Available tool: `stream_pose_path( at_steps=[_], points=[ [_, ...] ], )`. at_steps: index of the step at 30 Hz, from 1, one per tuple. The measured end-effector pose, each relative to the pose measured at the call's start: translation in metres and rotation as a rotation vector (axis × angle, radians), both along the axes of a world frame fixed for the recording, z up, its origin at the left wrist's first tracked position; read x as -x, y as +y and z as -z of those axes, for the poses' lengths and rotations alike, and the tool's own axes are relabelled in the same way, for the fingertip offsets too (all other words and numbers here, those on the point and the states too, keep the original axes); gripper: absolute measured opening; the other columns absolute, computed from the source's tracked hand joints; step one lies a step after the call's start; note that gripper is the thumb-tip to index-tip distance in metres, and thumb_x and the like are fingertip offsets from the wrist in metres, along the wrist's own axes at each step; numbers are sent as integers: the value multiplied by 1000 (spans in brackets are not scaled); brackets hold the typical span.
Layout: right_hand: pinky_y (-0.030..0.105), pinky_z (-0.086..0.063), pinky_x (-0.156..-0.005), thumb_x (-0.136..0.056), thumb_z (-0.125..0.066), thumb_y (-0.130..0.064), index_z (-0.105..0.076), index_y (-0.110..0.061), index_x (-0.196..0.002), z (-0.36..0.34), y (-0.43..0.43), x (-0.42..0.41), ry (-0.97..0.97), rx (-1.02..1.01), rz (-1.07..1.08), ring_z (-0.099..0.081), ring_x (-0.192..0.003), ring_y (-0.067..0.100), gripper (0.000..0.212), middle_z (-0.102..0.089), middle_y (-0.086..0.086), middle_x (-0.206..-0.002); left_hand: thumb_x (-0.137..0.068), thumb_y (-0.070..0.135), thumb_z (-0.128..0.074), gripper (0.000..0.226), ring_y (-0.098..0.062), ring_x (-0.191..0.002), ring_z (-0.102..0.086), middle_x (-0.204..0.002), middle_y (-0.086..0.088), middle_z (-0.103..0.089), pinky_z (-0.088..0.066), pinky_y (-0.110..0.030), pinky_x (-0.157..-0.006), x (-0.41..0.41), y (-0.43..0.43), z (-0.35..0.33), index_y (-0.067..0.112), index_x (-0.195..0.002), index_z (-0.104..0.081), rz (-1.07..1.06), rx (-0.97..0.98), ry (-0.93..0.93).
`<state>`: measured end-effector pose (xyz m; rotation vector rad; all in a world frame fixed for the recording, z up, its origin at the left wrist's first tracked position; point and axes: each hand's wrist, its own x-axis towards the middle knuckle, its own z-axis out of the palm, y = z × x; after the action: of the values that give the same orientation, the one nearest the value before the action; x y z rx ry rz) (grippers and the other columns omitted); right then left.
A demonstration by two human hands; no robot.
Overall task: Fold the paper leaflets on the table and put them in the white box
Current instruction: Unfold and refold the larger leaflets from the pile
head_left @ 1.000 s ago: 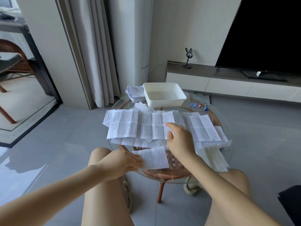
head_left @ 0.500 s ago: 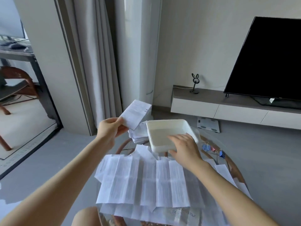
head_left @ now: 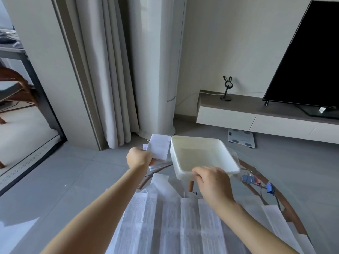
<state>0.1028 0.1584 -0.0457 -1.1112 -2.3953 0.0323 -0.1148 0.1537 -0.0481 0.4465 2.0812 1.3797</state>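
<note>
The white box (head_left: 201, 145) stands at the far side of the round glass table (head_left: 286, 200); its inside looks empty. My right hand (head_left: 212, 182) grips the box's near rim. Just left of the box, my left hand (head_left: 139, 158) grips a stack of folded leaflets (head_left: 158, 149), with one folded sheet on top. Unfolded leaflets (head_left: 176, 220) with small print lie spread across the near half of the table, under my forearms.
Blue and pink binder clips (head_left: 256, 180) lie on the table right of the box. Beyond the table are curtains (head_left: 102, 74), a white column unit (head_left: 156, 66), a low TV cabinet (head_left: 256, 116) with a television (head_left: 308, 57), and a bathroom scale (head_left: 241, 139) on the floor.
My left hand carried a folded leaflet from the near table edge up and then down onto the stack left of the box. My right hand left the spread leaflets and took the box's rim.
</note>
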Motion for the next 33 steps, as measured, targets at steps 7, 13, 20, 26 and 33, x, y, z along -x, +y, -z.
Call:
stream_pose_path(
  at_steps=[7, 13, 20, 26, 33],
  points=[
    [32, -45, -47, -81, -64, -10, -62, -5, -67, 3, 12, 0, 221, 75, -80, -53, -52, 26, 15, -57, 5, -55, -67, 0, -52, 23, -25, -54, -58, -30, 3, -45, -55, -33, -65, -2, 2, -3, 13, -49, -46, 90, 57, 56],
    [32, -53, -62, -53, -82, -5, -67, -20, -65, 12, 9, 12, -44, -41, -168, -58, -52, 18, 25, -65, -10, -58, -67, -5, -51, 33, -20, -39, -42, -28, 8, -31, -37, -24, -54, -2, 2, -10, 15, -47, -34, 125, 84, 122],
    [44, -46, -90, -47, -87, -9, -70, -18, -101, 2, -2, 6, -117, -120, -76, -67, -83, 22, 57, -71, -5, -94, -72, -1, -50, 18, -28, -64, -54, -65, -11, -62, -40, -27, -59, 3, -16, -21, 10, -58, -54, 187, 89, 334],
    [33, -43, -84, -74, -53, -58, -68, -18, -101, -5, -70, -3, -96, -127, -276, -64, -83, 20, 50, -70, -4, -92, -81, 11, -60, 15, -23, -74, -54, -83, -17, -69, -47, -34, -68, 11, -70, -21, -1, -78, -68, 299, 113, 540],
    [49, -48, -90, -70, -61, -67, -37, -16, -128, 32, -143, 15, -488, -249, -304, -63, -86, 28, 81, -66, 10, -103, -82, 26, -65, 14, -18, -75, -43, -78, -4, -51, -40, -31, -69, 6, -132, -37, 15, -76, -57, 357, 97, 578]
  ],
)
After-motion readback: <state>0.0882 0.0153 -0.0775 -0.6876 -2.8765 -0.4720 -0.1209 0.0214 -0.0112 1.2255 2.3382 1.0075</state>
